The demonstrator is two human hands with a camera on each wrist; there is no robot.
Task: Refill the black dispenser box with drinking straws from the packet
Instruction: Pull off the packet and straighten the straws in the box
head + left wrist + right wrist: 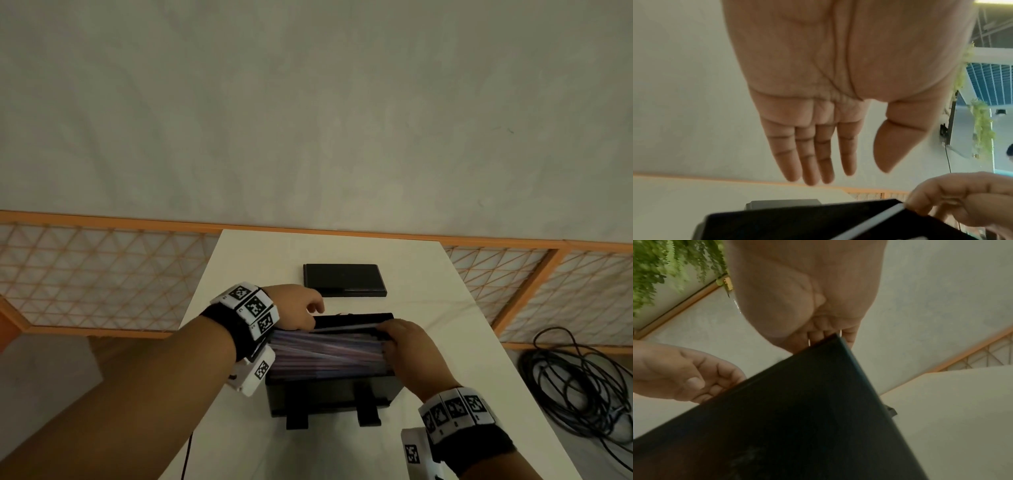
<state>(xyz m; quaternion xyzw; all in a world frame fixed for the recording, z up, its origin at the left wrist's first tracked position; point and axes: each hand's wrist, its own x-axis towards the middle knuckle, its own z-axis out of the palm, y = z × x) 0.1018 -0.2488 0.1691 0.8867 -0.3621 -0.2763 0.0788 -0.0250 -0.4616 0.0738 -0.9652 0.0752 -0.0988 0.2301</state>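
The black dispenser box (pixel 329 394) stands open on the white table (pixel 455 342), filled with striped straws (pixel 325 353) lying lengthwise. My right hand (pixel 390 334) is at the box's right end and pinches one end of a single white straw (pixel 346 327) that lies across the top. The left wrist view shows that pinch on the straw (pixel 879 219) by the right hand (pixel 941 203). My left hand (pixel 310 313) hovers over the box's left end, holding nothing; its fingers (pixel 813 162) are nearly straight. The box's side wall (pixel 797 418) fills the right wrist view.
The box's flat black lid (pixel 344 280) lies on the table just behind the box. An orange-framed lattice screen (pixel 102 274) runs behind the table. A coil of black cable (pixel 575 380) lies on the floor to the right.
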